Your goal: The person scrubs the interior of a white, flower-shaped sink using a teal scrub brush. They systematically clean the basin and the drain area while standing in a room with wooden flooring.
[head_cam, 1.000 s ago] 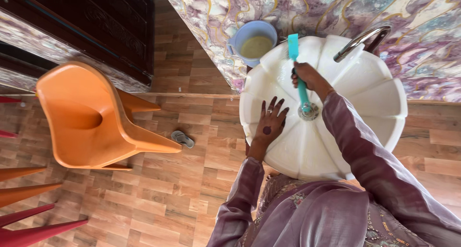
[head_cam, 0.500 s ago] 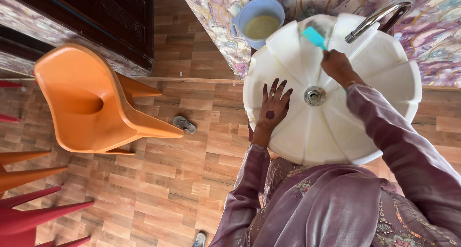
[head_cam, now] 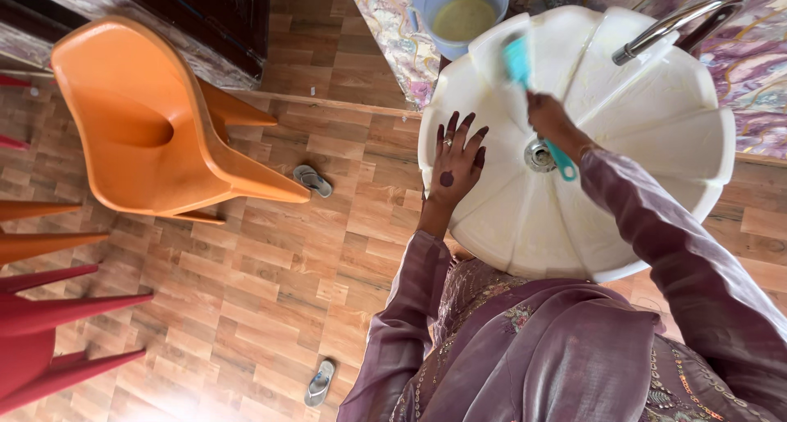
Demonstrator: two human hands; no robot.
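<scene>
Nearest, we see our left hand point(head_cam: 456, 166) lying flat, fingers spread, on the 9 o'clock rim of the white scalloped basin point(head_cam: 656, 135). Our right hand point(head_cam: 548, 114) closes around a smooth teal plastic brush point(head_cam: 518, 61), bristles at 11 o'clock. Beyond, a curved metal tap point(head_cam: 668, 27) at 1 o'clock.

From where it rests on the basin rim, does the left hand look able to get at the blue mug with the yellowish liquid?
Probably yes. The left hand lies flat and empty on the white fluted basin rim, and the blue plastic mug stands just beyond that side of the rim, nothing between them. The right hand grips a teal brush further over.
</scene>
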